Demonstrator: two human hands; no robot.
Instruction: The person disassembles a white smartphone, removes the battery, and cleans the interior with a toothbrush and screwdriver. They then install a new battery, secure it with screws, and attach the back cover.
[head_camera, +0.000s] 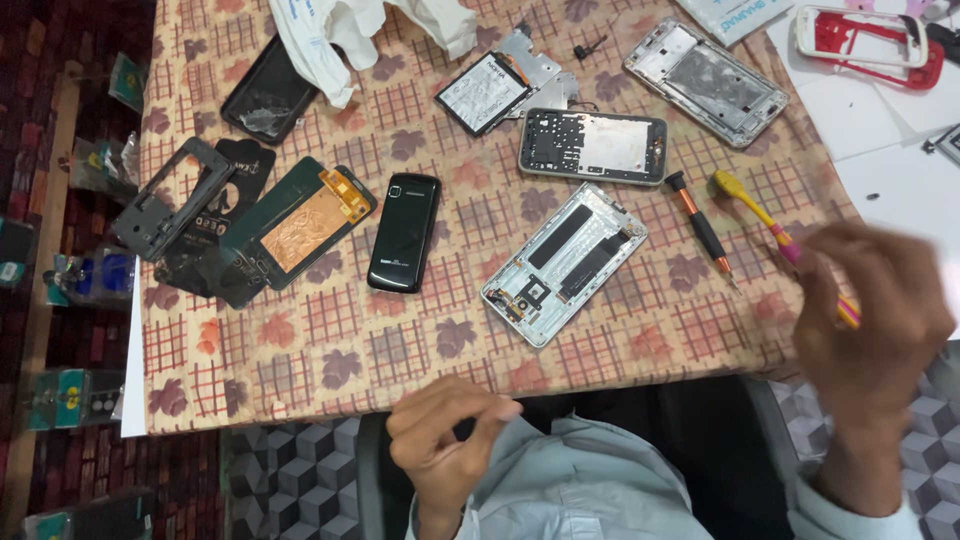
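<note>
Blurred right hand (868, 312) perhaps touches yellow brush (768, 219).

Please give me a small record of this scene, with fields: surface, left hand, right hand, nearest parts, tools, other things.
surface: table under a checked leaf-pattern cloth
left hand: off the table edge, fingers curled, holds nothing visible
right hand: raised and blurred, over the end of the yellow-headed toothbrush; whether it grips the brush cannot be told
nearest parts: silver phone frame, inner side up
tools: orange and black screwdriver, beside the toothbrush
other things: black phone; screen panel with copper back; battery; red and white frame
</note>
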